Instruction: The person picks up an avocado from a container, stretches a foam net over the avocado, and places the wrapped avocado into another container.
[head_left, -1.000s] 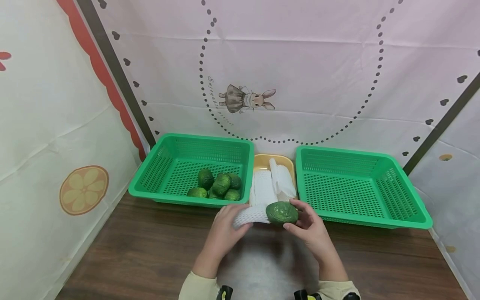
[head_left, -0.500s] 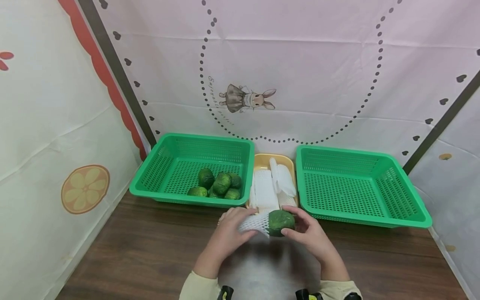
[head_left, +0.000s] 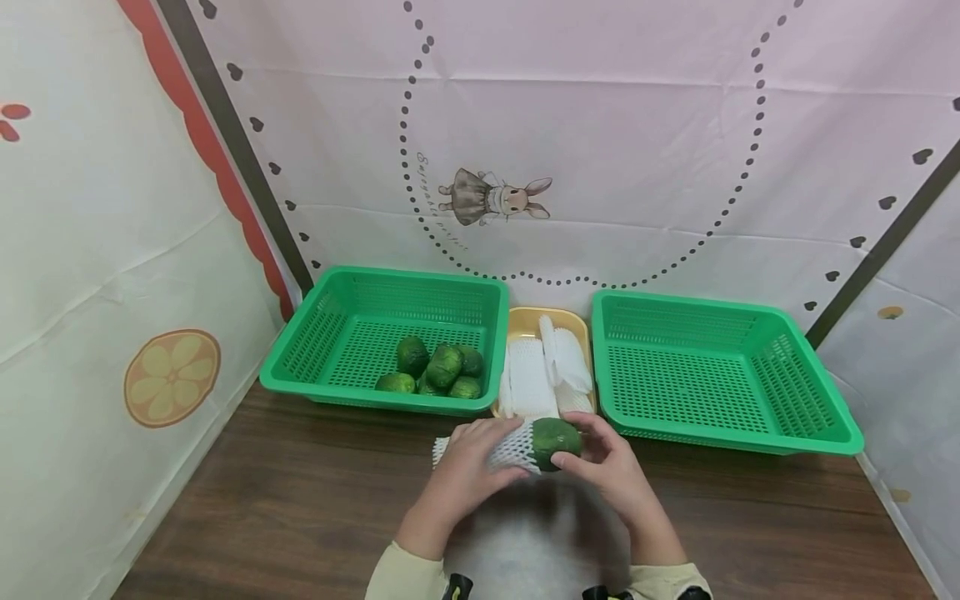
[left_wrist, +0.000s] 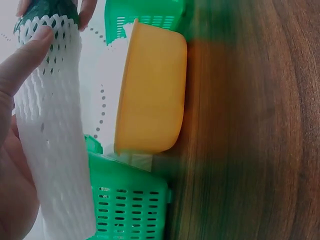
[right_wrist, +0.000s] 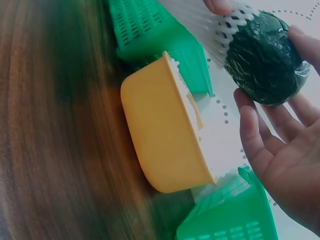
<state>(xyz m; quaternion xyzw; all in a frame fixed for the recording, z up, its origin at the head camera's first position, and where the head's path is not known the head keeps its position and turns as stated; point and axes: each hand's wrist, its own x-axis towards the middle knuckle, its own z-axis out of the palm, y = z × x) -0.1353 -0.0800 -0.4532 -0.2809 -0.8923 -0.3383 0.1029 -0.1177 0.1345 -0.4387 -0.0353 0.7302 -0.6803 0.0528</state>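
Note:
A green avocado (head_left: 555, 443), wrapped in shiny clear film, is partly inside a white foam net sleeve (head_left: 513, 450). My left hand (head_left: 459, 487) grips the sleeve, its thumb lying on the mesh near the open end in the left wrist view. The sleeve's loose tail (left_wrist: 65, 185) hangs past the palm. From the other end my right hand (head_left: 618, 471) holds the avocado between thumb and fingers. In the right wrist view the net's edge rings one side of the avocado (right_wrist: 265, 57), and the rest of it is bare of net.
Several avocados (head_left: 444, 367) lie in the left green basket (head_left: 375, 287). A yellow tray (head_left: 525, 321) with foam net sleeves (head_left: 531, 375) stands between it and the right green basket (head_left: 686, 375). A patterned cloth (head_left: 615, 150) hangs behind the wooden table (head_left: 300, 500).
The avocado has gone from the sleeve's mouth to partly inside it. Both hands have come closer together and slightly nearer the body, and the sleeve's tail now shows left of the left hand.

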